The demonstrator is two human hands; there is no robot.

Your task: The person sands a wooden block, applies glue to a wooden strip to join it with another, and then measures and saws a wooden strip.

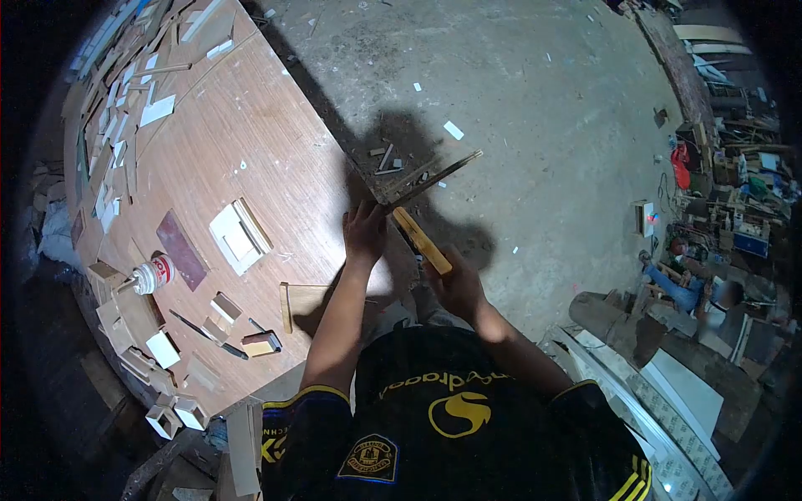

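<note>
Near the table's right edge, my left hand (pixel 366 232) has its fingers wrapped round the near end of a long, thin dark strip (pixel 439 178), which points up and to the right over the floor. My right hand (pixel 458 288) is closed round the lower end of a yellowish wooden block (pixel 422 240). The block's upper end meets the strip beside my left fingers. What lies inside my left palm is hidden.
The wooden table (pixel 276 150) fills the left side, with a white container (pixel 154 274), a reddish-brown sheet (pixel 181 249), small boxes and scraps. White panels (pixel 685 392) lean at lower right. A seated person (pixel 710 305) is far right.
</note>
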